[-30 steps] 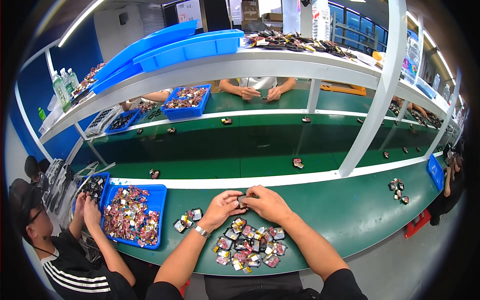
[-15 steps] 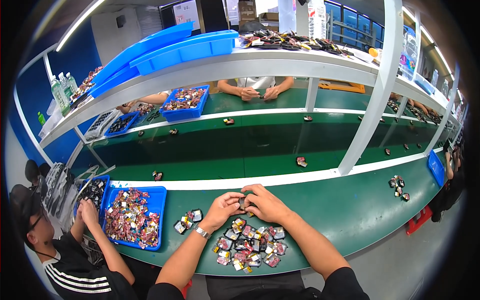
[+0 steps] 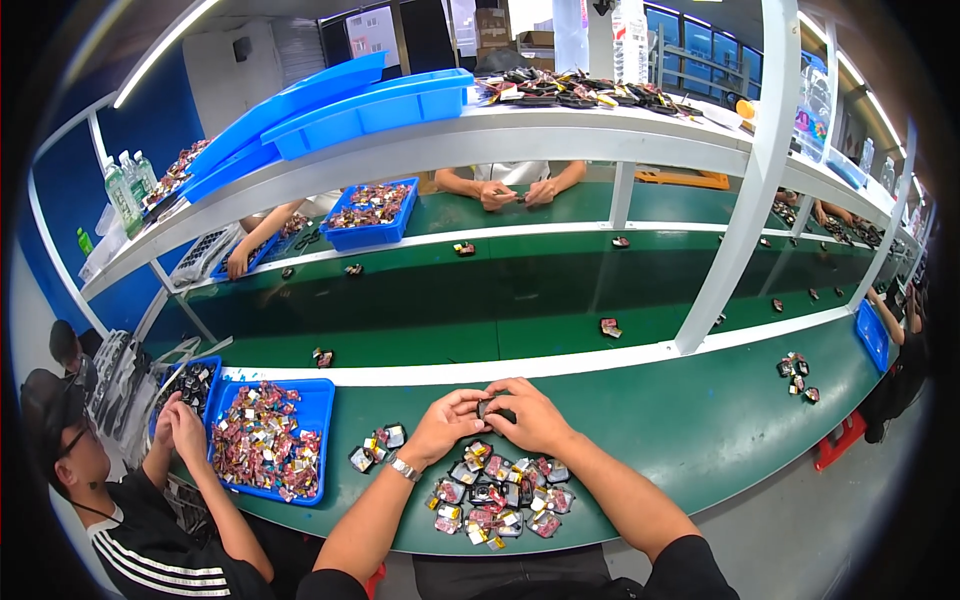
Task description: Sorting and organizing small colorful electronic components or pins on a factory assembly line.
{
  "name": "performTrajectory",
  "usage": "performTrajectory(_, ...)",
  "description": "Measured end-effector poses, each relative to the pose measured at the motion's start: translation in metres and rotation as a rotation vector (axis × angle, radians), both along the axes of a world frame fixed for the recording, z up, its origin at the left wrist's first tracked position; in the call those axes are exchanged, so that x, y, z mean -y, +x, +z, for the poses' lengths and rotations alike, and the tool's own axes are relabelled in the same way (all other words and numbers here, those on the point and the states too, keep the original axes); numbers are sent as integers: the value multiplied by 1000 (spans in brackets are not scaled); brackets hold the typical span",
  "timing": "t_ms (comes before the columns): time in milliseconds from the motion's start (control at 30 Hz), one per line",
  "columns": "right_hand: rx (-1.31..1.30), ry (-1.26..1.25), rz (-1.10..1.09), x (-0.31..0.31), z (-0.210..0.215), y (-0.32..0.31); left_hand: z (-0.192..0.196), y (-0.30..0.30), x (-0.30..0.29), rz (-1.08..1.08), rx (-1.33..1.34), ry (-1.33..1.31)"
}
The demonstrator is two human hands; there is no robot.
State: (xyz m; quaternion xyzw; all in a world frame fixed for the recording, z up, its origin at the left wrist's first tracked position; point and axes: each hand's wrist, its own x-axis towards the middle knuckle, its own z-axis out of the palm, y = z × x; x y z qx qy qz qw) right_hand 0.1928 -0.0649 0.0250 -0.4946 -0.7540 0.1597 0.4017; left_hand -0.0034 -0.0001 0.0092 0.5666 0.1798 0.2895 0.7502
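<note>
Both my hands meet above the green table, just behind a pile of parts. Between their fingertips is a small black casing (image 3: 484, 408), mostly covered by the fingers. My left hand (image 3: 446, 422), a watch on its wrist, pinches the casing from one side. From the other side my right hand (image 3: 528, 416) grips it with bent fingers. Right below them lies the pile of small black casings (image 3: 500, 493) with red, silver and yellow pieces in them. A smaller cluster of similar casings (image 3: 377, 445) sits left of my left wrist.
A blue tray (image 3: 328, 437) full of red-and-white parts stands left, beside a co-worker (image 3: 150, 500) with raised hands. Beyond a white rail, a dark green belt (image 3: 480, 300) carries scattered casings. A white shelf post (image 3: 745, 190) rises at right. More casings (image 3: 797, 375) lie farther right.
Pieces on the belt have drifted slightly right. My fingers have shifted a little around the casing. Across the belt at left, another person's arm now reaches down to a small blue tray.
</note>
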Motion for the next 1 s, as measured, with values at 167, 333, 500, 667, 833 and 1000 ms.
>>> performTrajectory(167,15,-15,14,4,3,-1,-1,-3,-1,3,-50,-65)
performTrajectory(333,2,24,21,6,2,0,-2,0,-1,11,-56,-70)
performTrajectory(500,-38,64,-90,5,-4,-8,-1,1,-1,18,-46,-80)
performTrajectory(667,-86,95,-128,5,-6,-14,-3,-2,-2,35,-22,-96)
performTrajectory(833,-83,108,-91,7,-5,-13,-8,-2,-4,25,5,-111)
performTrajectory(1000,-108,104,-109,8,-6,-14,-5,-1,-3,35,8,-120)
